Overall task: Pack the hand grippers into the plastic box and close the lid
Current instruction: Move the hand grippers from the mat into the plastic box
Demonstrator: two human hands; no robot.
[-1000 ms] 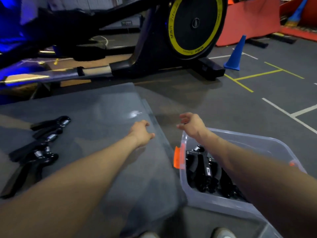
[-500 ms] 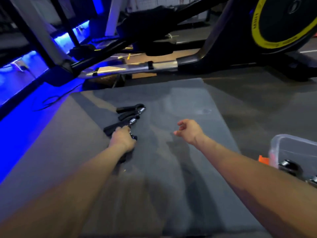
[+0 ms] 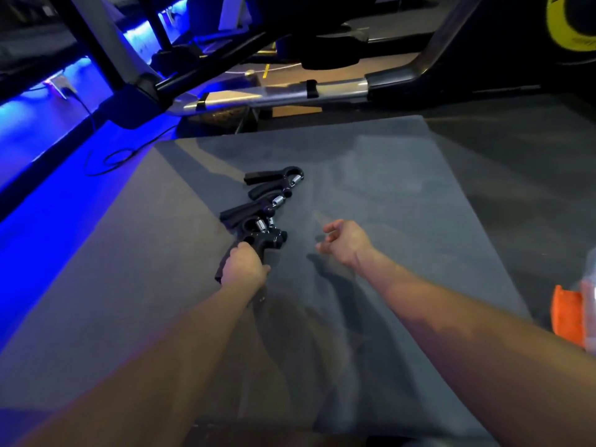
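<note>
Black hand grippers with silver springs lie in a loose row on the grey mat (image 3: 371, 195). My left hand (image 3: 243, 267) grips the handles of the nearest hand gripper (image 3: 258, 241). Beyond it lie a second one (image 3: 248, 211) and a third, the farthest (image 3: 274, 177). My right hand (image 3: 346, 241) hovers to the right of them with fingers loosely curled, holding nothing. Only a sliver of the clear plastic box (image 3: 588, 295) with its orange latch (image 3: 569, 312) shows at the right edge; its contents are out of view.
An exercise machine's black frame and silver rail (image 3: 290, 93) stand just behind the mat. A black cable (image 3: 109, 159) loops on the blue-lit floor at the left. Dark floor lies to the right of the mat.
My view has swung left from the box to the mat. My left hand has reached the row and closed on the nearest hand gripper. My right hand has left the box and come over the mat.
</note>
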